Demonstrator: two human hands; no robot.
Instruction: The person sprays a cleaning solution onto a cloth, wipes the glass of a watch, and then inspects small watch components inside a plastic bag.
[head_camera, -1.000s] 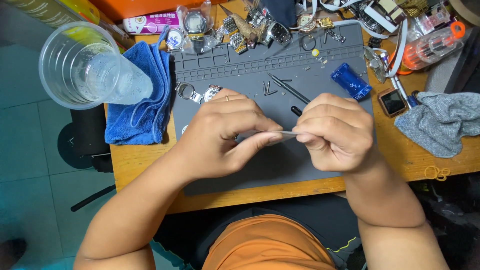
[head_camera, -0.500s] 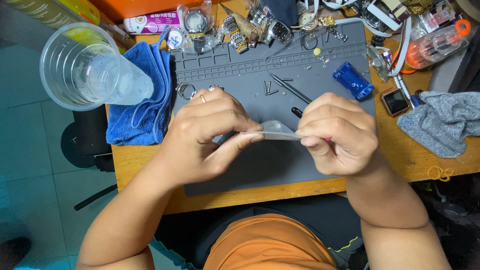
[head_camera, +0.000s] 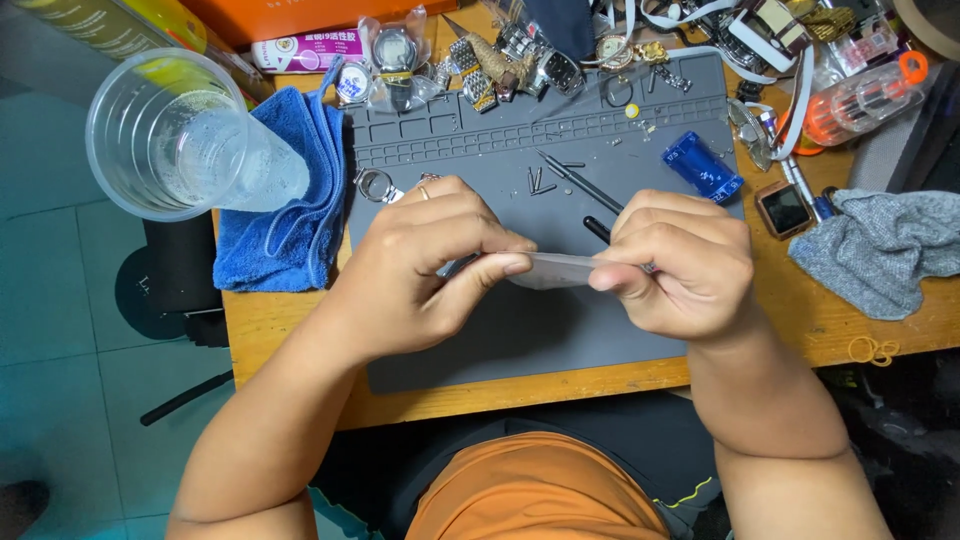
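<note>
Both hands pinch a small clear plastic bag (head_camera: 555, 268), the left hand (head_camera: 420, 265) and right hand (head_camera: 680, 262) closed on opposite ends above the grey mat (head_camera: 500, 340), seemingly to pull it taut.

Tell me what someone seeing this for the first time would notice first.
First, the two hands: the left hand and right hand pinch a small clear plastic piece between them over a grey work mat. At upper left, a clear plastic cup stands beside a blue towel.
</note>
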